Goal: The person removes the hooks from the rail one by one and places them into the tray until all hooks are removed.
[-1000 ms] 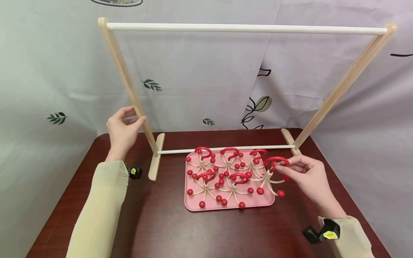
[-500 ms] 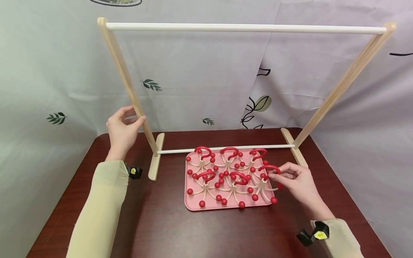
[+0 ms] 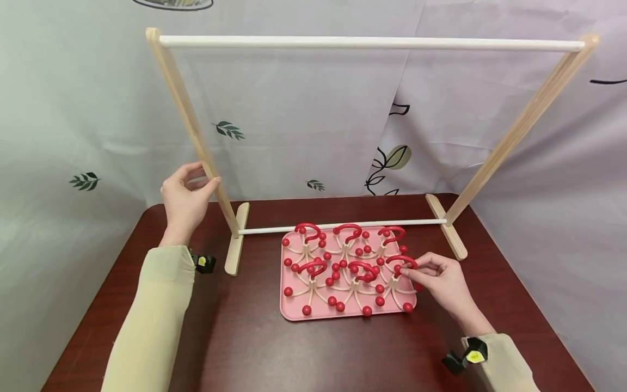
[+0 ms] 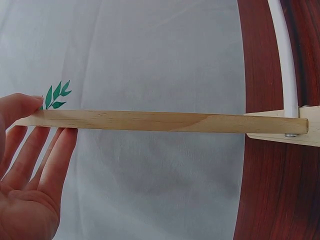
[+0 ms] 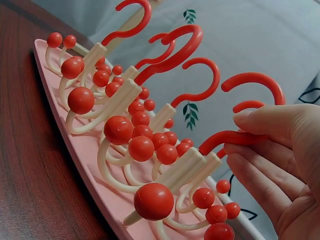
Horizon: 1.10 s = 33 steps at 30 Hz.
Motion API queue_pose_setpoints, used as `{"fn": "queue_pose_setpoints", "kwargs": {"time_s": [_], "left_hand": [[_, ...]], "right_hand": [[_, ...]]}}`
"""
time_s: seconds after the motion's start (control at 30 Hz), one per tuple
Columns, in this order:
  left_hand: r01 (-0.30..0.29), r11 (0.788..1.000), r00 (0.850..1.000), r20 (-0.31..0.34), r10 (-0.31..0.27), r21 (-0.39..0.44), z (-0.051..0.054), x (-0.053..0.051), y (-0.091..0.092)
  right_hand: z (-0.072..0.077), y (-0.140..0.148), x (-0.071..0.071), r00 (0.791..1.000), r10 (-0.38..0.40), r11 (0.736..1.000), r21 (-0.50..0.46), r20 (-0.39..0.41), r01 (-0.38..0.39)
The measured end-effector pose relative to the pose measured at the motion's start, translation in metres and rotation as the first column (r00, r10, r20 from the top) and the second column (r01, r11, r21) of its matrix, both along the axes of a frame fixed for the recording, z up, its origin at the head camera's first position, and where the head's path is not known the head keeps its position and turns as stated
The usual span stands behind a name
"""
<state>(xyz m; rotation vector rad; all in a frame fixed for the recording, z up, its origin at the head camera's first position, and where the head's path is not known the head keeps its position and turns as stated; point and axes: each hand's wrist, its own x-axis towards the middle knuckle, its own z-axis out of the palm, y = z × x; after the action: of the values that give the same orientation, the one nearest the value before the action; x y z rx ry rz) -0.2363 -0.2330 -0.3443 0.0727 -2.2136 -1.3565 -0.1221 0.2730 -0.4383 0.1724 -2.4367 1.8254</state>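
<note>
My left hand [image 3: 185, 202] grips the left wooden upright [image 3: 188, 111] of a rack, thumb on one side and fingers [image 4: 62, 155] on the other. With thumb and fingertips, my right hand [image 3: 444, 284] pinches the red hook [image 5: 227, 139] of a multi-arm hook hanger [image 3: 394, 283] with cream arms and red ball tips. That hanger stands in the front right corner of a pink tray [image 3: 290, 308], its ball ends low over the tray. Several matching hangers [image 3: 312, 283] stand beside and behind it in two rows, hooks up.
The rack spans the back of the dark wooden table [image 3: 274, 354], with a white top bar [image 3: 372, 43] and a white lower bar [image 3: 266, 231] just behind the tray. Its wooden feet [image 3: 447, 226] rest on the table. A patterned cloth [image 3: 303, 120] hangs behind.
My right hand has moved left and down, bringing the pinched hanger from above the tray's right edge into its front right corner. The left hand stays on the upright.
</note>
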Motion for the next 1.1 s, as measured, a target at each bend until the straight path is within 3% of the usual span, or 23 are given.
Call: {"fn": "queue_pose_setpoints", "kwargs": {"time_s": [0.43,0.63,0.77,0.83,0.97,1.1], "left_hand": [[0.0,1.0,1.0,-0.009,0.0,-0.009,-0.003,0.002,-0.002],[-0.01,1.0,1.0,-0.004,0.01,-0.009,-0.002,0.003,-0.004],[-0.024,1.0,1.0,0.01,0.023,0.003,-0.002,0.006,-0.007],[-0.02,1.0,1.0,0.014,0.02,0.013,-0.002,0.009,-0.008],[0.01,1.0,1.0,0.009,-0.01,0.012,-0.003,0.018,-0.01],[0.037,0.997,0.999,-0.004,-0.038,-0.065,-0.006,0.03,-0.015]], "right_hand": [[-0.004,0.0,0.006,1.0,-0.008,0.998,0.062,-0.002,0.008],[0.001,-0.001,0.007,0.999,0.043,0.999,0.008,-0.032,-0.043],[0.015,0.001,0.001,0.985,0.123,0.99,-0.047,-0.118,-0.129],[0.025,0.004,-0.003,0.979,0.117,0.992,-0.036,-0.165,-0.125],[0.047,0.015,-0.013,0.961,0.019,0.999,0.044,-0.276,-0.007],[0.069,0.027,-0.022,0.926,-0.066,0.992,0.074,-0.371,0.101]]}}
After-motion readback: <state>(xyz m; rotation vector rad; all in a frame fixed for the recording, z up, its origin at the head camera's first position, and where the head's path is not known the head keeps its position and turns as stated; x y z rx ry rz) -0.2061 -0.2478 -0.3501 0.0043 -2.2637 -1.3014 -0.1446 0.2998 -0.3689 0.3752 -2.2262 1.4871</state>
